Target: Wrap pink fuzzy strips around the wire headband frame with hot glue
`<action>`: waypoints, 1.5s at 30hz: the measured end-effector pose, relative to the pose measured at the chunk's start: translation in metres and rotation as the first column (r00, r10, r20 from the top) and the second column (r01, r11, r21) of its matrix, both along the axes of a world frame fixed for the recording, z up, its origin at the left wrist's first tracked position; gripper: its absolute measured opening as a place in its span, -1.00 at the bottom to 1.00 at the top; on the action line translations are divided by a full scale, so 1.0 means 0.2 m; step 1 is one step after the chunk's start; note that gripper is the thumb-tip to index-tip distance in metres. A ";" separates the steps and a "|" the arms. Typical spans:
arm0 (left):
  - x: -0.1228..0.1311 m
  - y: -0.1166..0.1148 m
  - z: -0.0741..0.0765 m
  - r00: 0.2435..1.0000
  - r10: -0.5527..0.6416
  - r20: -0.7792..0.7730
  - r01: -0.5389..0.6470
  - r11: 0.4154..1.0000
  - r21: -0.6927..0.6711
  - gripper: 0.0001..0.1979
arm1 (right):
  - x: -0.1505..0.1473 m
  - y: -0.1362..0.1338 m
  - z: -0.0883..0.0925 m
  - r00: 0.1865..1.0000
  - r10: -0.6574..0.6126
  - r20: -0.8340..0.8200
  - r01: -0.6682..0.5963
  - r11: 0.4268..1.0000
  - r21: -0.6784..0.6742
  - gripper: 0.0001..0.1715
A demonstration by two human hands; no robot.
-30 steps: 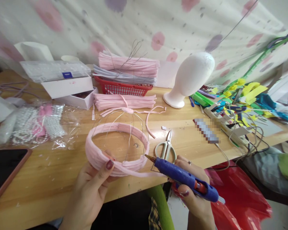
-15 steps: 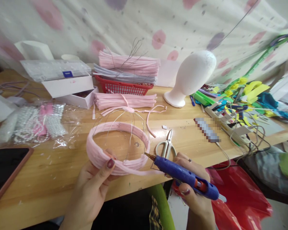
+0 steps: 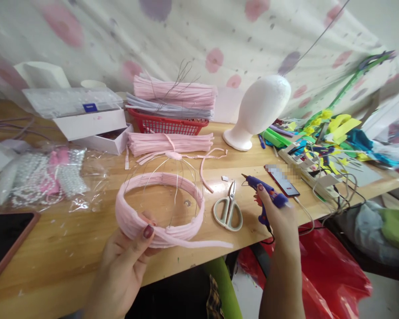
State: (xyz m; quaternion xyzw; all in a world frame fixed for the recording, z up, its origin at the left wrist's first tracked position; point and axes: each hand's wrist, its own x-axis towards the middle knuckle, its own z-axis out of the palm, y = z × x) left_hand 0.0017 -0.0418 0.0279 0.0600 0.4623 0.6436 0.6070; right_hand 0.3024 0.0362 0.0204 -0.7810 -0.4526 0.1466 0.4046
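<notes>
My left hand (image 3: 126,259) is closed on the near rim of a pink pipe-cleaner ring (image 3: 159,208), thumb pressed on its outer band. Thin wire arches rise from the ring to a pink knot, and a loose pink strand (image 3: 206,243) trails off its right side. My right hand (image 3: 277,219) grips a blue glue gun (image 3: 264,192) over the wooden table (image 3: 69,248), nozzle pointing up and left, away from the ring. White-handled scissors (image 3: 228,208) lie between ring and gun.
Pink pipe-cleaner bundles (image 3: 171,142) and a red basket (image 3: 168,125) sit behind the ring. A white foam head (image 3: 257,110), a phone (image 3: 282,179), a power strip with cables (image 3: 315,175), bagged pearls (image 3: 46,175), white boxes (image 3: 93,126) and a dark phone (image 3: 5,241) surround it.
My right hand has lifted the glue gun away from the ring's right side and carried it right and farther back, beyond the scissors. The left hand still holds the ring.
</notes>
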 end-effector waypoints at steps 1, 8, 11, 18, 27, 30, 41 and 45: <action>0.00 0.00 0.00 1.000 0.000 0.003 0.000 1.000 -0.002 -0.63 | 0.04 0.04 -0.01 1.000 -0.002 0.022 0.002 1.000 -0.004 -0.34; 0.00 0.00 0.03 1.000 -0.006 0.002 0.006 1.000 0.014 -0.67 | -0.03 -0.12 0.07 0.958 -0.182 0.224 0.128 0.963 0.236 -0.09; 0.01 0.00 0.03 1.000 0.000 -0.004 0.000 1.000 0.014 -0.71 | -0.19 -0.33 0.13 0.929 0.035 0.369 -0.168 0.927 0.335 -0.33; 0.01 0.01 0.06 0.997 0.074 0.006 -0.074 0.997 -0.010 -0.71 | -0.44 -0.43 0.17 0.521 0.842 0.142 -0.845 0.532 -0.056 -0.80; 0.02 0.02 0.04 0.988 0.091 0.126 -0.094 0.995 0.020 -0.64 | -0.44 -0.35 0.25 0.519 0.839 0.163 -0.854 0.517 0.060 -0.69; 0.02 0.02 0.06 0.988 0.089 0.129 -0.095 0.995 0.042 -0.66 | -0.44 -0.31 0.23 0.571 0.812 0.121 -0.821 0.566 0.072 -0.66; -0.03 0.04 -0.01 0.982 0.033 0.187 -0.052 0.994 0.100 -0.67 | -0.45 -0.16 0.06 0.618 0.771 -0.153 -0.749 0.637 0.184 -0.69; -0.06 0.04 -0.02 0.977 0.026 0.213 -0.044 0.996 0.082 -0.66 | -0.47 -0.10 0.03 0.650 0.738 -0.181 -0.668 0.668 0.329 -0.82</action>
